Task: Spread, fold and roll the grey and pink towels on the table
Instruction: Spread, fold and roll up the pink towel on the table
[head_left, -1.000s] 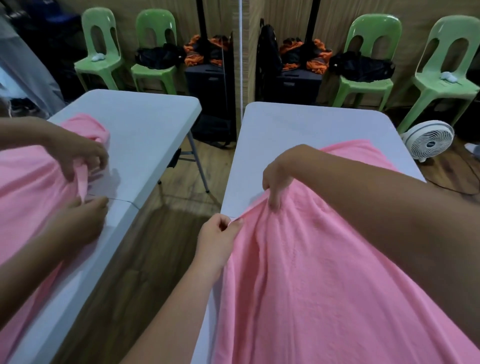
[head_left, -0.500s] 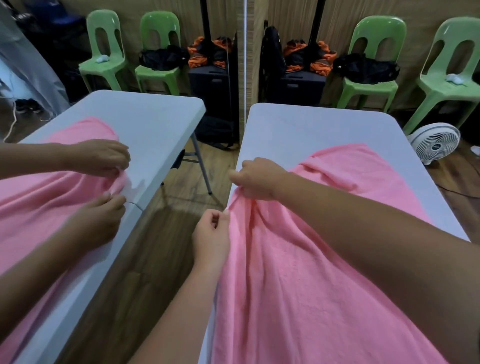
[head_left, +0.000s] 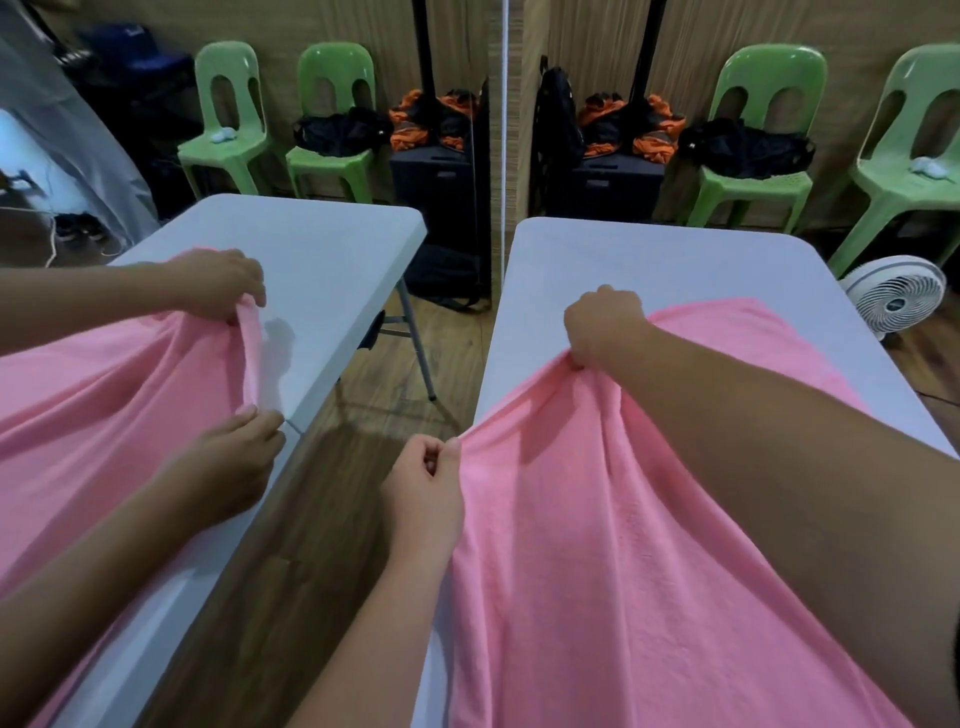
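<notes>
A pink towel (head_left: 597, 545) lies rumpled over the white table (head_left: 649, 260) and hangs off its near end. My left hand (head_left: 423, 480) pinches the towel's left edge at the table's left side. My right hand (head_left: 602, 327) reaches across and grips the same edge farther up the table, bunching the cloth under its fingers. The edge runs taut between the two hands. No grey towel is in sight.
A wall mirror (head_left: 234, 338) on the left repeats the table, towel and hands. Green plastic chairs (head_left: 758, 135) with black bags, a black case (head_left: 608, 187) with orange cloth, and a white floor fan (head_left: 896, 299) stand beyond the table.
My right hand has slid along the towel's left edge away from me and closed on it. The left hand keeps its pinch at the table's side, and the edge is now stretched.
</notes>
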